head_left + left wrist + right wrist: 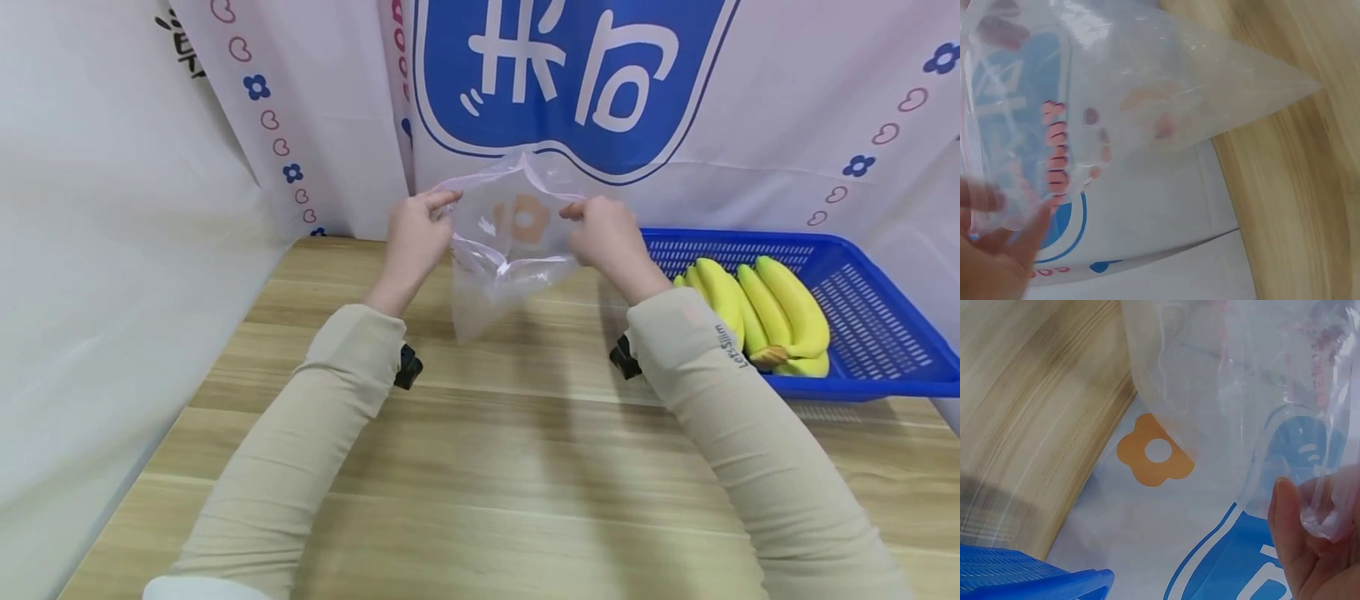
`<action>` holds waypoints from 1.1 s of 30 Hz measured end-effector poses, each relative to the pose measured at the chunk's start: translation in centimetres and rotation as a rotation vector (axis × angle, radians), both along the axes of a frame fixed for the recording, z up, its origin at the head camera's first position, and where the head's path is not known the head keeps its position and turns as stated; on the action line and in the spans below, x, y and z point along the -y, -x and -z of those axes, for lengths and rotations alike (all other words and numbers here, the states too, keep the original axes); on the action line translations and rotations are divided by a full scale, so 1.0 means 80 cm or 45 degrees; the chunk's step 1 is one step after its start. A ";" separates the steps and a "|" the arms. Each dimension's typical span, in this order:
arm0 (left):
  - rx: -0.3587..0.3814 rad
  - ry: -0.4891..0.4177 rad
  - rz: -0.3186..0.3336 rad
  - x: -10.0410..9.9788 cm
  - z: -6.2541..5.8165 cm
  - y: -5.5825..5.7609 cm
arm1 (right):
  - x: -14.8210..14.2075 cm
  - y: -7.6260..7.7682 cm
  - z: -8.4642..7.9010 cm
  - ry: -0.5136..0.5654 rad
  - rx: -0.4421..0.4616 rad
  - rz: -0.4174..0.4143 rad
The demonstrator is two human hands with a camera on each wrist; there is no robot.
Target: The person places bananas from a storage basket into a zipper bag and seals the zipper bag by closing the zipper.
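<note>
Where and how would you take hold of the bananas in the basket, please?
I'd grip the bananas round the middle, probably from above and the right: their long, curved backs are exposed there, and the basket has open space on that side. The right hand would first have to release the clear bag.

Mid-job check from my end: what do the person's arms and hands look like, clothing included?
The left sleeve and right sleeve are long, beige and wrinkled, with wide cuffs. Small dark lettering marks the right one near its cuff. A small black device shows at each wrist. The left hand and right hand wear no gloves.
</note>
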State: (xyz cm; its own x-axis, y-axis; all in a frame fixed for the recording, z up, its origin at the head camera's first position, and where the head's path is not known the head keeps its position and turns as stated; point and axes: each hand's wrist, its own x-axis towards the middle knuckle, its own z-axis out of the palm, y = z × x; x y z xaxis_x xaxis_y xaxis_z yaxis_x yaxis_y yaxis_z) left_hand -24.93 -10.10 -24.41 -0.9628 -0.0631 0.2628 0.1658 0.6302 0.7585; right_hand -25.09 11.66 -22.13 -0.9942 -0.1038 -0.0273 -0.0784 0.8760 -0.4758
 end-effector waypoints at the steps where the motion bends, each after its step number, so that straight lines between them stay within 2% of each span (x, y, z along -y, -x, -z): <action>1: 0.020 0.022 -0.019 -0.001 0.000 0.000 | 0.001 0.001 0.001 -0.002 0.000 -0.013; 4: 0.046 0.030 -0.037 -0.005 0.000 -0.001 | 0.003 0.002 0.002 -0.015 -0.004 -0.044; 9: 0.016 -0.008 0.003 -0.005 -0.002 -0.001 | 0.001 0.001 -0.001 -0.126 0.030 -0.080; 14: 0.054 0.026 0.045 0.001 -0.007 0.000 | -0.005 0.000 -0.003 -0.169 0.099 -0.023; 18: 0.082 0.044 0.074 0.003 -0.006 0.001 | -0.012 0.003 -0.001 -0.140 0.144 0.017; 25: 0.011 -0.017 0.212 -0.006 0.007 0.007 | -0.026 0.008 0.011 0.011 0.113 -0.118; 29: -0.015 -0.048 0.236 -0.011 0.010 0.007 | -0.028 0.008 0.017 0.108 0.071 -0.169; 33: -0.029 -0.077 0.247 -0.016 0.011 0.007 | -0.026 0.007 0.019 0.167 -0.027 -0.208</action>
State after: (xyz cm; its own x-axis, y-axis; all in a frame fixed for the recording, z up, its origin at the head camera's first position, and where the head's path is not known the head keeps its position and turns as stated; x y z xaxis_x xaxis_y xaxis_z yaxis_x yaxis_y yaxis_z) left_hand -25.46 -8.86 -25.28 -0.9523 0.1068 0.2857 0.2970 0.5380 0.7889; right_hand -25.66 13.78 -23.66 -0.9642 -0.2648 0.0178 -0.2253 0.7816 -0.5817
